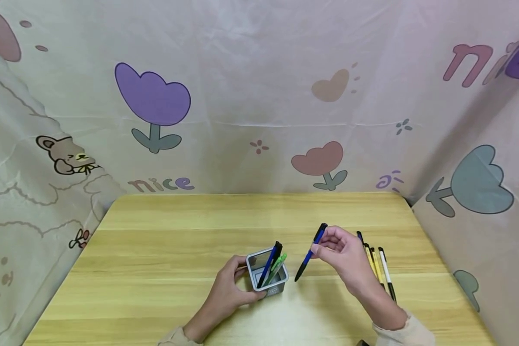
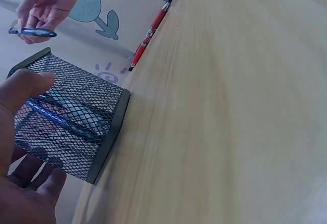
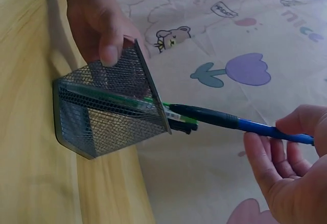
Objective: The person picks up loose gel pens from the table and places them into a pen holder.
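My left hand point(image 1: 228, 291) grips a grey metal mesh pen holder point(image 1: 275, 290) around its sides, thumb at the front. Inside the holder lean a blue pen point(image 1: 267, 265) with a black clip, a green pen point(image 1: 278, 264) and something black beside them. To the right of the holder, my right hand point(image 1: 343, 257) pinches another blue pen point(image 1: 310, 251) between thumb and fingers. That pen is tilted, its black grip end pointing down towards the holder. In the right wrist view its lower end appears near the holder's rim point(image 3: 153, 89); contact cannot be told.
Right of my right hand, several pens lie on the wooden table point(image 1: 155, 259): yellow ones point(image 1: 375, 263), a white one point(image 1: 386, 269) and a dark one point(image 1: 360, 237). A red pen point(image 2: 151, 32) shows in the left wrist view. Printed curtains point(image 1: 242, 96) enclose the table's back and sides.
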{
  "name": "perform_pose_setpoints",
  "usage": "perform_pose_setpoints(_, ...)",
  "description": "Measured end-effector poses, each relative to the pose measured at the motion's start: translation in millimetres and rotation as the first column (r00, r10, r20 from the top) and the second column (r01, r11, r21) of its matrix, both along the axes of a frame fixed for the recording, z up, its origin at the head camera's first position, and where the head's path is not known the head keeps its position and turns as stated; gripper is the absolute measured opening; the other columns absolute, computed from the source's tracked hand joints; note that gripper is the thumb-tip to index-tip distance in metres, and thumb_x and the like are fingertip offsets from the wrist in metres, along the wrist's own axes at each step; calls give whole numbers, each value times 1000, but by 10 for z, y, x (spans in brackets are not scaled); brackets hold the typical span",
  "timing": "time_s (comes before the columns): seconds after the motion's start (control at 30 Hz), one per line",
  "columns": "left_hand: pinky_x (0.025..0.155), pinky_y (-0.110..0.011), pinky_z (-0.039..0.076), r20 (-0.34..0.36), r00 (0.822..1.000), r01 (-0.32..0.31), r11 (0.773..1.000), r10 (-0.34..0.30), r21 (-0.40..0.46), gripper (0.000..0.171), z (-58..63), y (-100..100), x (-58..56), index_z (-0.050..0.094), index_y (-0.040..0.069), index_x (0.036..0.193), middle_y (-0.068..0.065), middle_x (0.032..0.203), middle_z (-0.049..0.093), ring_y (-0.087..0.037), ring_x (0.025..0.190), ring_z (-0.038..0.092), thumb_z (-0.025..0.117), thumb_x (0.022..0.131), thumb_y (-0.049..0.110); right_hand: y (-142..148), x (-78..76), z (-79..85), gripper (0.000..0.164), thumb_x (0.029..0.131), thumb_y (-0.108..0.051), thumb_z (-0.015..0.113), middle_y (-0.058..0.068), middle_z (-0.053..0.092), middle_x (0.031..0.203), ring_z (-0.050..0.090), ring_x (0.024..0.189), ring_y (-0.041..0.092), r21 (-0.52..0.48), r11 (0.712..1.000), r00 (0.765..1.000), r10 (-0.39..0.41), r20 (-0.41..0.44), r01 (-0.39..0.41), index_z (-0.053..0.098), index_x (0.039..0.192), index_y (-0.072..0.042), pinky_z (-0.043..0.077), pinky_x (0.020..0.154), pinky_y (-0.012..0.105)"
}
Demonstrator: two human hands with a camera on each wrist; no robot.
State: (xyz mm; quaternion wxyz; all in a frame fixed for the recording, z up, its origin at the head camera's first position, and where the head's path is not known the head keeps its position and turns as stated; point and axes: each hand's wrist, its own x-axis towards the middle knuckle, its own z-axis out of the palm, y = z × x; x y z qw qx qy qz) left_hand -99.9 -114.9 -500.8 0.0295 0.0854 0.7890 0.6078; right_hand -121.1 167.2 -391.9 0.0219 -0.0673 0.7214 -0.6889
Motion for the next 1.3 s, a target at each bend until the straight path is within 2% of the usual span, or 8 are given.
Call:
perform_pose_setpoints(0.2,116,-38,53,-7,1000,-4,1000,4,0,74,-8,-2,4,62,6,125,-12,131,65,-30,125,65,100,62,15,-48,20,-55,18,89,7,71,0,69,92,71,84,12,-71,997,999,13,-46,-16,58,101,6,68,80,27)
perform_pose_setpoints(0.33,116,-39,52,-13,1000,-7,1000,7,2,74,-16,0,13,62,5,124,-13,131,65,-31,125,65,99,61,14,-85,30,-95,17,91,6,71,-1,69,93,70,86,11,-76,997,998,17,-61,-21,58,102,5,67,81,25)
perform_pose_setpoints(0.53,116,-38,52,-9,1000,-6,1000,6,6,74,-21,5,19,62,6,125,-13,131,65,-31,125,65,99,62,13,-140,43,-127,20,89,7,72,0,67,95,69,88,10,-44,999,1000,-4,-28,3,57,103,7,67,82,24)
perform_pose_setpoints(0.8,117,-37,51,1,1000,-1,1000,1,15,73,1,4,16,62,8,125,-10,132,65,-29,127,64,99,63,16,-188,75,-143,27,87,-2,78,8,69,96,72,85,14,34,999,999,-8,41,6,59,104,8,67,80,26)
perform_pose_setpoints(1.07,119,-40,50,0,1000,1,1000,-1,14,73,-6,1,8,62,7,124,-10,132,65,-28,128,64,100,62,16,-191,85,-164,29,86,-4,80,9,69,98,72,87,14,61,998,999,1,53,-4,60,105,6,67,78,25)
perform_pose_setpoints(1.3,118,-34,51,0,1000,5,1000,-5,26,75,2,2,7,61,5,125,-12,132,65,-30,128,64,99,61,14,-166,73,-193,29,86,-4,80,8,70,102,70,94,13,91,996,1000,14,14,-15,64,108,4,66,82,24)
